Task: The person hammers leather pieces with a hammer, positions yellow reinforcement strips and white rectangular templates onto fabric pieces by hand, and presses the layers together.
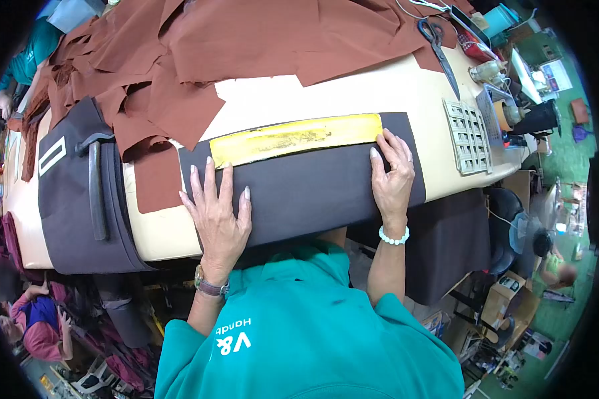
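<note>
A dark sheet of leather or fabric (299, 189) lies in front of me, hanging over the table's near edge. On its upper part rests a slightly curved yellow strip (293, 136) with dark smudges along its middle. My left hand (216, 213) lies flat with fingers spread, its fingertips at the strip's lower left edge. At the strip's right end my right hand (394, 173) presses down with slightly bent fingers, thumb apart, on the dark sheet. Neither hand is wrapped around anything.
Brown leather pieces (246, 40) cover the far side. A hammer (96, 189) lies on folded dark material (63, 219) at left. Scissors (439, 56) and a slotted beige panel (468, 136) are at right. Other people (43, 326) sit or stand at the left.
</note>
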The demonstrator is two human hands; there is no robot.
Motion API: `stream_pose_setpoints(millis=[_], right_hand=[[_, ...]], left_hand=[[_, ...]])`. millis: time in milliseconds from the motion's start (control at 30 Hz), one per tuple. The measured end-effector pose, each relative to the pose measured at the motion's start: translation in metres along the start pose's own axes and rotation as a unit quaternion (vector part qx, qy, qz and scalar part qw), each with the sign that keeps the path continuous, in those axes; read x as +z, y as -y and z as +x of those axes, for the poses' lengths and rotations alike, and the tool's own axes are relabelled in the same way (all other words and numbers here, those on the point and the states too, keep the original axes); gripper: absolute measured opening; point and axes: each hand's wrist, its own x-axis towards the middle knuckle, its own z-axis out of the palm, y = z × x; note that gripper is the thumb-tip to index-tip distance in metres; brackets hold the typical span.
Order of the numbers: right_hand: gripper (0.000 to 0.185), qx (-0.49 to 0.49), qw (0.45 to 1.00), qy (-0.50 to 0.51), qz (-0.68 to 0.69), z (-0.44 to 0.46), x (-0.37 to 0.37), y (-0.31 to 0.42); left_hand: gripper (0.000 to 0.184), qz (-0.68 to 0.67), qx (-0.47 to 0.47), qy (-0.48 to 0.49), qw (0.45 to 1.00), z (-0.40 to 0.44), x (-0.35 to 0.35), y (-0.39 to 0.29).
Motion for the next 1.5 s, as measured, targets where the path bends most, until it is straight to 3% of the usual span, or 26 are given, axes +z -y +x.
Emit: stream_pose_setpoints(millis=[1500], right_hand=[[0.030,-0.004,1.000,-0.003,-0.007,0.0000,0.0002,-0.0010]], left_hand=[[0.050,0.006,-0.011,0.016,1.000,0.0016,-0.0018,-0.0023]])
